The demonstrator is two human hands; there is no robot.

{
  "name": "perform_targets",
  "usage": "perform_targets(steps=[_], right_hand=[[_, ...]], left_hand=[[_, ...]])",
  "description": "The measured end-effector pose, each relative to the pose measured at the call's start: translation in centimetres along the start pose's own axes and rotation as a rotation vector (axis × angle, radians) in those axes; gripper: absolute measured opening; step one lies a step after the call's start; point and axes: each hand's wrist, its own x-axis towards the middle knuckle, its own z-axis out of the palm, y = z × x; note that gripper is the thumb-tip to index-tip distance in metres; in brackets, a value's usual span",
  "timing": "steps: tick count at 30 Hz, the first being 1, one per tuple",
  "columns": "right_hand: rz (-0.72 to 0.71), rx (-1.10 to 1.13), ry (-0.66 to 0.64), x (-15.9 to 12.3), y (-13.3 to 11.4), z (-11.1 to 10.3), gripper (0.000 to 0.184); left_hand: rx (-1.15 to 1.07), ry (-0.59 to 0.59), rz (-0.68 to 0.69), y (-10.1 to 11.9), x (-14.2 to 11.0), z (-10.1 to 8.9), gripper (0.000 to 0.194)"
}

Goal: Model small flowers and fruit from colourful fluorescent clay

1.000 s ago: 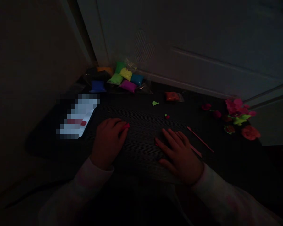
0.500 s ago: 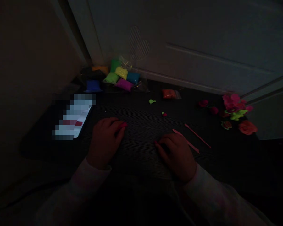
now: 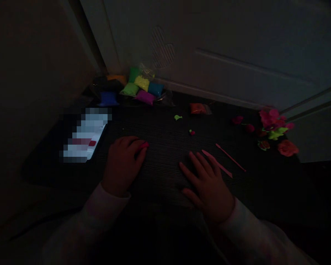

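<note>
My left hand point(image 3: 124, 162) is closed round a lump of pinkish-red modelling clay point(image 3: 143, 145), which pokes out between thumb and fingers. My right hand point(image 3: 208, 184) lies palm down on the dark table point(image 3: 160, 173) with its fingers spread; whether anything is under the palm is hidden. Close to its fingertips lies a pink flat modelling knife point(image 3: 220, 165), with a thin pink modelling stick point(image 3: 231, 158) just beyond. Further back sit a small red and green clay piece point(image 3: 192, 132) and a light green clay bit point(image 3: 178, 117).
A lit phone point(image 3: 96, 141) leans at the left. Several bags of coloured clay point(image 3: 145, 97) are heaped against the wall, with an orange clay bag point(image 3: 198, 108) apart from them. At the right are pink clay flowers point(image 3: 270, 118) and an orange clay rose point(image 3: 288, 148). The room is very dim.
My right hand's fingers curled in over a small red bit half a second ago, then spread flat again; that bit no longer shows. My left hand keeps its hold on the clay.
</note>
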Motion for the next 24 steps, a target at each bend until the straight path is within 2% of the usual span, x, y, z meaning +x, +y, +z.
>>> perform_targets(steps=[3,7,11,15,18,22,24], right_hand=[[0.047,-0.027,0.011,0.10,0.42,0.05,0.054],[-0.027,-0.004,-0.018,0.14,0.59,0.02,0.056],[0.028,-0.009,-0.008,0.21,0.63,0.01,0.055],[-0.055,0.008,-0.023,0.43,0.67,0.03,0.057],[0.003,-0.010,0.003,0.66,0.87,0.02,0.056],[-0.086,0.006,-0.028,0.87,1.08,-0.05,0.057],[-0.057,0.001,-0.018,0.94,1.14,-0.08,0.056]], left_hand=[[-0.003,0.001,0.004,0.00,0.00,0.01,0.026],[-0.008,-0.010,-0.008,0.09,0.02,-0.07,0.026],[-0.013,0.000,-0.010,0.13,0.00,-0.07,0.026],[-0.020,-0.003,-0.019,0.18,0.00,-0.06,0.026],[-0.016,-0.007,-0.017,0.22,0.02,-0.14,0.026],[-0.018,-0.005,-0.012,0.23,0.03,-0.23,0.025],[-0.022,-0.005,-0.013,0.22,0.02,-0.23,0.025]])
